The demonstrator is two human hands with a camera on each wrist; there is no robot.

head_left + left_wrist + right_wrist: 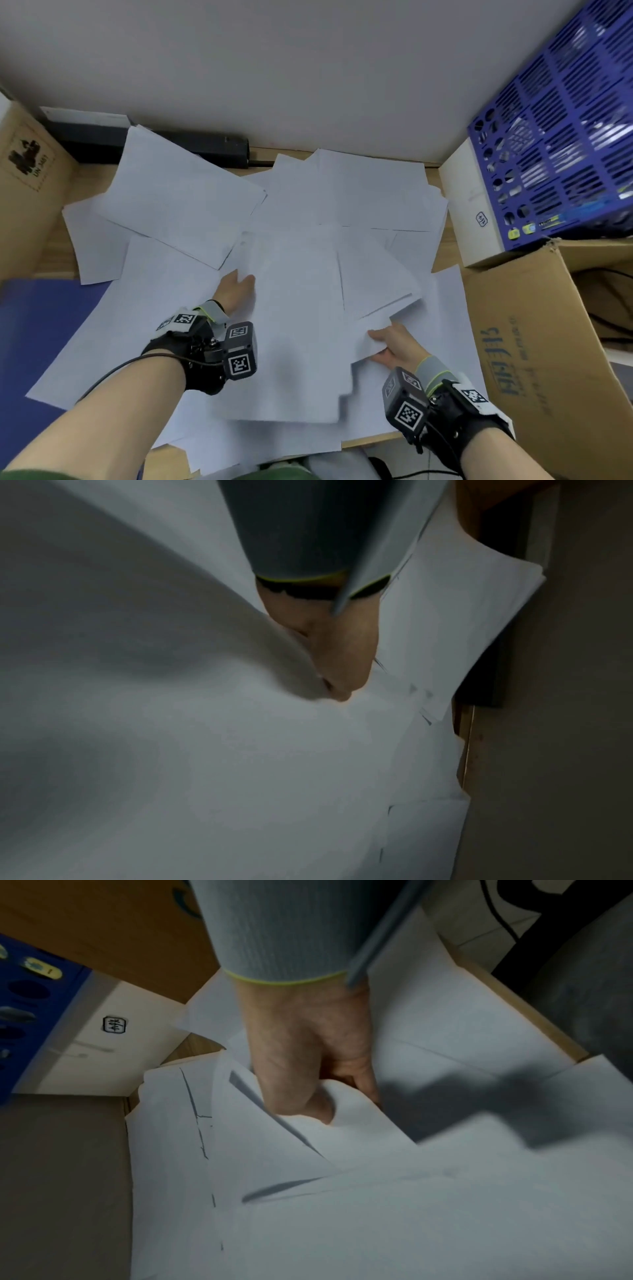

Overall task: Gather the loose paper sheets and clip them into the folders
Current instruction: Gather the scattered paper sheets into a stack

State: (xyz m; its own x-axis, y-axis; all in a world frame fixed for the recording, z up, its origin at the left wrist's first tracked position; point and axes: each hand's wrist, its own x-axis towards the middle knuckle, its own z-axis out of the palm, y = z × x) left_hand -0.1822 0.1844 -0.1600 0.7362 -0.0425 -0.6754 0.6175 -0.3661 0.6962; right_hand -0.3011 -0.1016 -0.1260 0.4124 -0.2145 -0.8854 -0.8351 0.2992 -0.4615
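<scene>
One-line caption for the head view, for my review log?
Both hands gather loose paper sheets on the desk: left hand gripping one side, right hand pinching the other.

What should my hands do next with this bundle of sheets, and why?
Probably draw both hands together to square the bundle. The left hand and right hand each grip an edge of the fanned sheets, whose corners stick out unevenly, with more loose paper beyond.

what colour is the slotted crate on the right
Blue crate, clearest in the head view.
</scene>
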